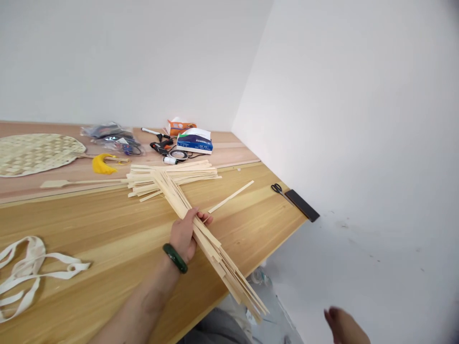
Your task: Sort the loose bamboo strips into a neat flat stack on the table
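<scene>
Nearest, at the lower right, the right hand [344,325] is blurred and cut off, well apart from the counter [118,224]; whether its grip is spread or closed, I cannot tell. The left hand [184,234] has its grip wrapped around a bundle of pale strips [216,256], thumb on top, fingers curled beneath. The bundle slants, its near end jutting past the counter's edge. Beyond lies one loose strip [231,197], then a pile of similar strips [190,171] under the bundle's far end.

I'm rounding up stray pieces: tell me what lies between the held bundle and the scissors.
In the head view, one loose strip lies between the bundle and scissors.
</scene>
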A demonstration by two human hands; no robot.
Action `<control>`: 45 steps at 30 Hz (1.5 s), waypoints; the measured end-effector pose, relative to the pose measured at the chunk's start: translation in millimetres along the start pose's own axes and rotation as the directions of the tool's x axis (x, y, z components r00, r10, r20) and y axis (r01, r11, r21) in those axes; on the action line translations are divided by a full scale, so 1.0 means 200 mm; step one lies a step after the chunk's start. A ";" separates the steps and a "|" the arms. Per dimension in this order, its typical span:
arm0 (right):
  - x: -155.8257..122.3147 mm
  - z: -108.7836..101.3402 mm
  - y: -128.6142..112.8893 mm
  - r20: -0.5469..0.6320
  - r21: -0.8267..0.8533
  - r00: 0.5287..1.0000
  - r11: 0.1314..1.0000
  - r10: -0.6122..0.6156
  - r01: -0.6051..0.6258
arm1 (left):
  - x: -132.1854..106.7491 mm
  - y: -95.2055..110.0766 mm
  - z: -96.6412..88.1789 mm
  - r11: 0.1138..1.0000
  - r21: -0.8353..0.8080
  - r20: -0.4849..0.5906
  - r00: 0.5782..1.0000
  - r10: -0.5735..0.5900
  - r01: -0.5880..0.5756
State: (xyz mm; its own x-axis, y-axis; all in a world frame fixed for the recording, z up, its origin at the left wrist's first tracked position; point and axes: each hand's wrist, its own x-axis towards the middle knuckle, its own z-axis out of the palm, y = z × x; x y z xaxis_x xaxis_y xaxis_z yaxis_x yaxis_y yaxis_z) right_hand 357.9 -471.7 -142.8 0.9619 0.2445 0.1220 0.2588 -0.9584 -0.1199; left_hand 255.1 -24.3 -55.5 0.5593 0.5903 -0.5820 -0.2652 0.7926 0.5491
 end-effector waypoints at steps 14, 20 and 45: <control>0.89 0.02 -0.63 -0.110 -0.102 0.986 0.988 -0.124 0.113 | 0.03 0.00 -0.08 0.996 0.086 -0.082 0.997 0.013 -0.006; 1.14 0.10 -0.54 -0.067 -0.128 0.991 0.984 0.119 -0.127 | 0.04 -0.03 -0.09 0.992 0.124 -0.119 0.993 0.024 -0.009; 1.04 0.21 -0.57 -0.140 -0.113 0.986 0.988 0.091 -0.107 | 0.06 -0.06 -0.16 0.989 0.150 -0.073 0.997 0.011 0.000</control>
State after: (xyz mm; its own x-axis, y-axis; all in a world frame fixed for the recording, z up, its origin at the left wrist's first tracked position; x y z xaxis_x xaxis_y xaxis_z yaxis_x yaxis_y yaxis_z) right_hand 531.4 -305.4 -145.5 0.9598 0.1334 0.2470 0.1428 -0.9895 -0.0203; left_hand 240.5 -21.7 -87.8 0.4979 0.6084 -0.6181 -0.1438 0.7607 0.6329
